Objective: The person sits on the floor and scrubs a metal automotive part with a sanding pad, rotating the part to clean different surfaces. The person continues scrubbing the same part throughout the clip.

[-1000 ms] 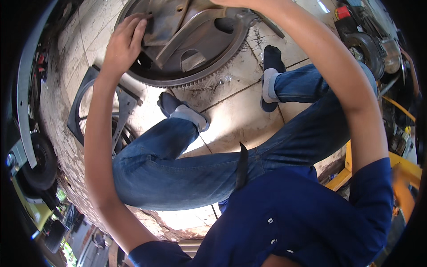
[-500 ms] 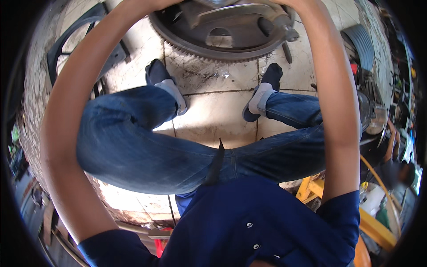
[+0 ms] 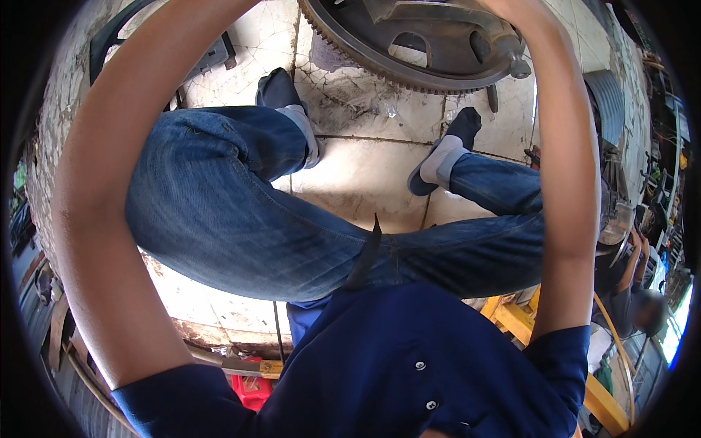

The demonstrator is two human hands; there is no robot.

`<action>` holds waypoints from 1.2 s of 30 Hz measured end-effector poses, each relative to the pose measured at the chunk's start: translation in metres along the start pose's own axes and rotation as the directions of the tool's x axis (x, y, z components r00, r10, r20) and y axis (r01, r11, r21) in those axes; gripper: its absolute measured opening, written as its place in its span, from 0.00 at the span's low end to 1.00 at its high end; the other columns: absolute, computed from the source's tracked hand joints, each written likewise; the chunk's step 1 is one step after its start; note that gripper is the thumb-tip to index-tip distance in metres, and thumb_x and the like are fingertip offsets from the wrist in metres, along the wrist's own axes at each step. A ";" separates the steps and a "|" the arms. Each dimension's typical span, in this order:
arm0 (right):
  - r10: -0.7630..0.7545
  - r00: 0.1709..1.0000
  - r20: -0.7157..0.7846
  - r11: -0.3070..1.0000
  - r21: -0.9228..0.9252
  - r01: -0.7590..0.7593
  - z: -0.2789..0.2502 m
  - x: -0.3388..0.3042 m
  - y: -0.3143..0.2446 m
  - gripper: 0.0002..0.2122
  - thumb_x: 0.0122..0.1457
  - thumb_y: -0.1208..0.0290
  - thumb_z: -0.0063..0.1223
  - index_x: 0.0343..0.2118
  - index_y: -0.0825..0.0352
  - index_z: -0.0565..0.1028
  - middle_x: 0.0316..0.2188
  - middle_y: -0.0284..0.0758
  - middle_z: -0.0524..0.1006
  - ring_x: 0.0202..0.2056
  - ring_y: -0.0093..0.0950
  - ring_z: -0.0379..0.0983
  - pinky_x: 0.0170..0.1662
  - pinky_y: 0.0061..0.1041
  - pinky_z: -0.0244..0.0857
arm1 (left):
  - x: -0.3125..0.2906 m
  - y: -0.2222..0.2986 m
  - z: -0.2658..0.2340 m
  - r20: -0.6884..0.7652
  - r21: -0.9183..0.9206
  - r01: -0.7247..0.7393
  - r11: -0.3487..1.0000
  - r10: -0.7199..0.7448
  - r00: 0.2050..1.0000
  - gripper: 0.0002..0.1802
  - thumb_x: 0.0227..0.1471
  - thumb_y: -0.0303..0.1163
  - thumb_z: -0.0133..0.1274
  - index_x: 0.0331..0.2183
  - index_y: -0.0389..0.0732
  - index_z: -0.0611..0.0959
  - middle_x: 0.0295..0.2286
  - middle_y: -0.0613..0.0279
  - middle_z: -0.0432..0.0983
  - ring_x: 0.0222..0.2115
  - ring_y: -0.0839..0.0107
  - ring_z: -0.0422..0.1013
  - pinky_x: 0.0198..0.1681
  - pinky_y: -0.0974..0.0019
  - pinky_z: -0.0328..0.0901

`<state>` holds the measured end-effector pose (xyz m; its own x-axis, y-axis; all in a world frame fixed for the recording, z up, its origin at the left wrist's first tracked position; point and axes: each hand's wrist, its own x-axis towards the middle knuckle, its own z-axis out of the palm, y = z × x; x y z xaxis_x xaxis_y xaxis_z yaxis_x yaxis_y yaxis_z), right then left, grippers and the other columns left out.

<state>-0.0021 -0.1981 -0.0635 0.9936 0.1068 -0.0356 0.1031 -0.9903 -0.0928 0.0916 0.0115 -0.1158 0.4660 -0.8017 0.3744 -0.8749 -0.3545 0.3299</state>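
A large dark metal flywheel (image 3: 467, 82) with a toothed rim and cut-out holes is at the top of the head view, above the floor tiles. A curved metal bar (image 3: 438, 12) lies across its face, and a bolt-like end (image 3: 519, 67) sticks out at its right. My left forearm (image 3: 182, 44) reaches past the top edge, left of the flywheel, so my left hand is out of the picture. My right forearm (image 3: 558, 87) bends in over the flywheel's right side; its hand is cut off by the top edge. What either hand touches is hidden.
My feet rest on cracked white tiles (image 3: 350, 175) below the flywheel. A dark frame (image 3: 212, 58) stands at the left and a grey ribbed sheet (image 3: 604, 102) at the right. Yellow bars (image 3: 511, 321) and a red container (image 3: 252, 390) are near me. Another person (image 3: 621, 299) is at far right.
The flywheel now sits further right and slightly higher in the picture. My left forearm has shifted and less of its wrist shows. The floor and my legs have shifted too, as the view turned.
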 end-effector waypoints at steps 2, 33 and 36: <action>0.006 0.999 0.049 0.999 -0.042 -0.004 0.003 0.005 -0.027 0.27 0.66 0.45 0.39 0.50 0.66 0.77 0.45 0.52 0.78 0.48 0.49 0.75 0.52 0.43 0.67 | -0.015 -0.008 -0.001 0.004 0.018 0.026 0.999 -0.026 1.000 0.17 0.62 0.39 0.43 0.37 0.35 0.79 0.33 0.42 0.79 0.37 0.43 0.75 0.42 0.48 0.69; 0.028 0.993 0.112 1.000 0.008 -0.030 -0.012 -0.007 -0.044 0.27 0.65 0.48 0.42 0.41 0.73 0.80 0.42 0.53 0.79 0.46 0.47 0.76 0.50 0.42 0.68 | -0.016 -0.001 -0.007 0.013 0.014 0.016 1.000 -0.016 1.000 0.16 0.61 0.37 0.44 0.38 0.35 0.80 0.32 0.43 0.78 0.35 0.43 0.74 0.41 0.48 0.68; 0.066 0.975 0.212 0.998 -0.020 -0.063 -0.032 -0.003 -0.035 0.29 0.66 0.46 0.41 0.41 0.73 0.80 0.43 0.54 0.78 0.47 0.48 0.75 0.51 0.43 0.68 | -0.004 0.003 -0.003 -0.045 -0.022 -0.049 0.999 0.048 0.998 0.16 0.61 0.36 0.43 0.38 0.35 0.80 0.33 0.44 0.78 0.36 0.44 0.74 0.41 0.48 0.69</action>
<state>-0.0073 -0.1666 -0.0287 0.9661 0.0576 -0.2518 0.0411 -0.9967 -0.0703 0.0876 0.0154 -0.1142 0.4289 -0.7951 0.4288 -0.8937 -0.3040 0.3300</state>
